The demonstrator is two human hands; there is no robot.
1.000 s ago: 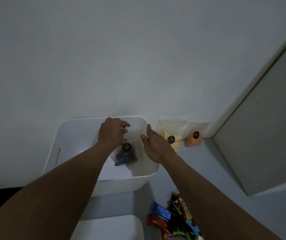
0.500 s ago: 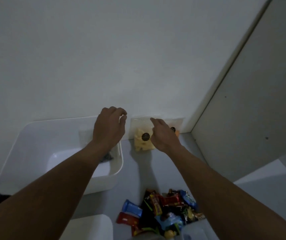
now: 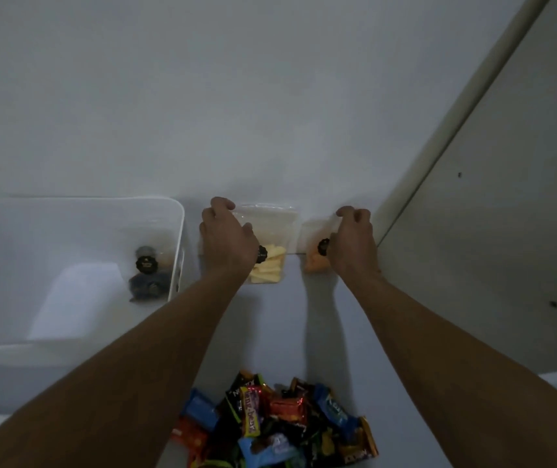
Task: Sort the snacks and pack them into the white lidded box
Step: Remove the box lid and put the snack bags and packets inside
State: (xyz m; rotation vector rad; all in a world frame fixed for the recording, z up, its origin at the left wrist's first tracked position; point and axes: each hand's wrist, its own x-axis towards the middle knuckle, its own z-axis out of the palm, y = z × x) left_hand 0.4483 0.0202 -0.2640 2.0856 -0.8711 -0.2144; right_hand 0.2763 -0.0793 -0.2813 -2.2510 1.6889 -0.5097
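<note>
The box [image 3: 78, 200] is smooth white plastic. The yellow bag [image 3: 270, 224] and orange bag [image 3: 314, 266] are clear, shiny plastic film. The wrappers [image 3: 284, 410] are glossy foil. The table [image 3: 287, 332] looks smooth and matt.

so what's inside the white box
Against the box's right wall lie dark snack bags with round black labels, probably two, overlapping. The rest of the visible floor is bare. Its left end is out of frame; anything under the bags is covered.

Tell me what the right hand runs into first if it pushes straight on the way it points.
The orange snack bag: the right hand has its curled fingers at the bag's top edge. Just behind stands the wall, though depth is unclear.
</note>
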